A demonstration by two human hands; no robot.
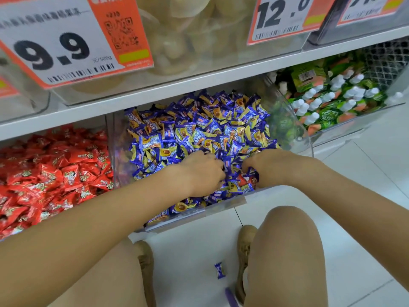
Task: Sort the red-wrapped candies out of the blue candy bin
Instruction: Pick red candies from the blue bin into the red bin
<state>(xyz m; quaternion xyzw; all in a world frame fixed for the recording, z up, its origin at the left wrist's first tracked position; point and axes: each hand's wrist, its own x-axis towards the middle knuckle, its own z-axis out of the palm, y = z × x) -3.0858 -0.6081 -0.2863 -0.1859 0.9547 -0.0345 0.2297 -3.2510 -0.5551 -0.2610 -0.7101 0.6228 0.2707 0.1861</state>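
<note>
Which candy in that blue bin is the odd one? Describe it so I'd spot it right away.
Find the clear middle bin heaped with blue-and-yellow candies. Look near its front edge, just below the fingers of the right hand. There a red-wrapped candy peeks out, the only red piece visible among blue wrappers.

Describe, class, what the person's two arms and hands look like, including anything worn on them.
Both forearms are bare, with no sleeve showing anywhere in the view. The left hand and the right hand wear no gloves, and no watch or bracelet shows at the wrists. Rings cannot be judged, since the fingers are buried among the wrappers.
</note>
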